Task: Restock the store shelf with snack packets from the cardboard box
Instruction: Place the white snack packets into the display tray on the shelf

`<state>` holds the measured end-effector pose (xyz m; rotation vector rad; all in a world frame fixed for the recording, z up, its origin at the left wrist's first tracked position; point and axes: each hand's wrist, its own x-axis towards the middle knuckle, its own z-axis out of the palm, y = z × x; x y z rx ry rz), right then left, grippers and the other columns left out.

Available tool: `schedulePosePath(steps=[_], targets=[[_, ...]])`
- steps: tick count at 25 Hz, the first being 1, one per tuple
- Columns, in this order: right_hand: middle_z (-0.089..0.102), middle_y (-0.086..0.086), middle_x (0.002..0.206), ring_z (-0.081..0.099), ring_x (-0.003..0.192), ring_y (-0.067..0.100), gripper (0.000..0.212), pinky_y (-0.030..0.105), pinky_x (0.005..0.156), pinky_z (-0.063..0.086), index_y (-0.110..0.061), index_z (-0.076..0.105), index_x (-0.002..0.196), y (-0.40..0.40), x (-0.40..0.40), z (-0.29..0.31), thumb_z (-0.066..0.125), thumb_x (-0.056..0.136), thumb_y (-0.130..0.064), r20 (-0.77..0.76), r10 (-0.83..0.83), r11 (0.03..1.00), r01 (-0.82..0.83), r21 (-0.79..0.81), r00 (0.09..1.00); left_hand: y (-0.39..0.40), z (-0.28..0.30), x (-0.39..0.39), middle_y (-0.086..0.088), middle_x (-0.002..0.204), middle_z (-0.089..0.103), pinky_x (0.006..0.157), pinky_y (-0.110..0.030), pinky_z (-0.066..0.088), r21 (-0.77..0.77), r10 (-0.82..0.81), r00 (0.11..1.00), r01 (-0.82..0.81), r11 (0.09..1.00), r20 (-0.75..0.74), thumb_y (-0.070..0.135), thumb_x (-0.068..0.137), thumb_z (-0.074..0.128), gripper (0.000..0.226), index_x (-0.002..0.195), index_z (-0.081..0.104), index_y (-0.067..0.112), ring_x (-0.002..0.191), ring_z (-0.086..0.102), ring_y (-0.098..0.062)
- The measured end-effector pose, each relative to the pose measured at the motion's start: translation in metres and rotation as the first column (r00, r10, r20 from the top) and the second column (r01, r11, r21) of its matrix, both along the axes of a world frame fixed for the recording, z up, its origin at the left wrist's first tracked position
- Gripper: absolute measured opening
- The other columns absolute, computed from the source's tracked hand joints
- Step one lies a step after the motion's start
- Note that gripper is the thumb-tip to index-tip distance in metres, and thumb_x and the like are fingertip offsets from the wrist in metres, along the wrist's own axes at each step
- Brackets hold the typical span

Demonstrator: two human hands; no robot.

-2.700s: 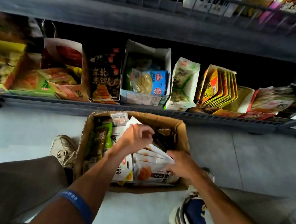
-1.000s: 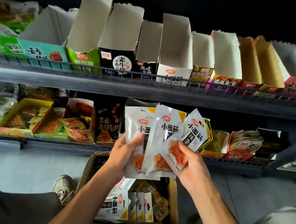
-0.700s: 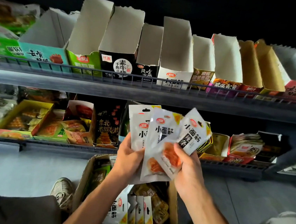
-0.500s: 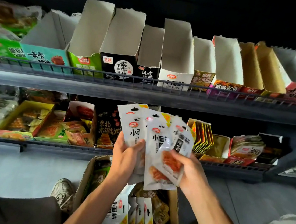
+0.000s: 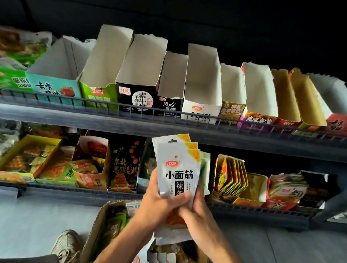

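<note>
Stack of white snack packets held above the cardboard box (image 5: 92,238).
Left hand (image 5: 156,204) and right hand (image 5: 197,217) curl fingers around the squared, upright packets (image 5: 178,170), in front of the lower shelf (image 5: 256,213); behind, the upper shelf (image 5: 63,114) carries open display cartons (image 5: 202,91).

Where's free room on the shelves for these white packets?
Upper shelf: the white display box between the black boxes and the brown one looks empty, as do its neighbours. Lower shelf is crowded. Both hands hold the packets.
</note>
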<state>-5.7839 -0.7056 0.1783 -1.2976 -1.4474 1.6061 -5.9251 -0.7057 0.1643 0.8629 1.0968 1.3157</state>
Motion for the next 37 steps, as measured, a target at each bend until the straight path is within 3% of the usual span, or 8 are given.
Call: schedulePosePath(steps=[3,7,10,14,19,27,34,37], targets=[[0.071,-0.018,0.114,0.067,0.103,0.003,0.071,0.03,0.09,0.055,-0.052,0.042,0.129,0.008,0.008,0.037,0.058,0.086,0.001,0.054,0.07,0.997,-0.072,0.036,0.996,-0.002,0.02,0.008,-0.016,0.107,0.073,0.077,-0.043,0.061,0.031,0.057,0.998,-0.058,0.998,0.022,0.001,0.067,0.086,0.066,0.123,0.053,0.012,0.096,0.072,-0.034],[0.072,-0.016,0.107,0.066,0.102,0.007,0.059,0.044,0.096,0.051,-0.045,0.055,0.117,0.042,0.023,0.121,0.07,0.062,-0.026,0.257,0.064,0.973,-0.117,0.197,0.964,0.023,0.092,0.003,-0.008,0.107,0.073,0.074,-0.027,0.058,0.219,-0.053,0.998,0.06,0.974,-0.037,0.008,0.065,0.064,0.061,0.125,0.051,0.017,0.103,0.069,-0.027],[0.073,-0.007,0.104,0.067,0.102,0.013,0.056,0.045,0.093,0.052,-0.034,0.058,0.116,0.092,0.017,0.184,0.069,0.065,-0.014,0.098,-0.038,0.919,-0.004,0.393,0.995,0.082,0.166,-0.001,-0.001,0.098,0.073,0.07,-0.023,0.057,0.4,-0.032,0.981,0.108,0.91,-0.192,0.001,0.055,0.055,0.061,0.115,0.051,0.01,0.093,0.069,-0.015],[0.072,-0.001,0.105,0.065,0.105,0.018,0.051,0.045,0.097,0.052,-0.024,0.056,0.112,0.191,0.002,0.225,0.07,0.071,0.001,-0.063,-0.186,0.837,0.192,0.513,0.98,0.189,0.236,-0.01,-0.013,0.093,0.071,0.07,-0.041,0.06,0.451,0.024,0.963,0.104,0.886,-0.269,-0.009,0.051,0.058,0.061,0.112,0.055,-0.003,0.092,0.069,-0.027],[0.068,0.006,0.105,0.062,0.111,0.026,0.043,0.046,0.103,0.048,-0.016,0.051,0.096,0.298,-0.001,0.218,0.074,0.071,0.01,-0.08,-0.168,0.886,0.186,0.424,0.983,0.295,0.251,-0.039,-0.009,0.108,0.072,0.079,-0.032,0.06,0.301,-0.094,0.897,0.241,0.922,-0.432,-0.028,0.066,0.064,0.074,0.13,0.051,0.006,0.107,0.068,-0.027],[0.07,0.006,0.113,0.064,0.109,0.023,0.067,0.043,0.1,0.05,-0.013,0.056,0.119,0.339,0.012,0.2,0.072,0.055,-0.005,-0.06,-0.229,0.828,0.227,0.512,0.971,0.326,0.231,-0.032,-0.015,0.123,0.066,0.091,-0.048,0.056,0.332,-0.204,0.887,0.356,0.874,-0.413,-0.02,0.067,0.069,0.078,0.133,0.044,0.012,0.114,0.066,-0.03],[0.065,0.003,0.109,0.064,0.101,0.017,0.055,0.031,0.089,0.053,-0.006,0.047,0.12,0.339,-0.002,0.192,0.079,0.076,-0.003,0.223,-0.212,0.849,0.067,0.524,0.952,0.309,0.229,-0.02,0.008,0.08,0.057,0.05,-0.008,0.043,0.34,0.227,0.699,0.025,0.94,-0.678,-0.012,0.08,0.056,0.036,0.089,0.05,0.022,0.073,0.054,-0.003],[0.06,-0.003,0.105,0.058,0.096,0.011,0.054,0.024,0.081,0.046,-0.012,0.042,0.119,0.34,-0.009,0.199,0.078,0.08,-0.005,0.288,-0.158,0.876,0.0,0.483,0.944,0.313,0.228,-0.032,0.009,0.084,0.057,0.052,-0.008,0.046,0.392,0.325,0.755,-0.098,0.915,-0.569,-0.009,0.083,0.058,0.041,0.108,0.047,0.021,0.075,0.054,0.0]])
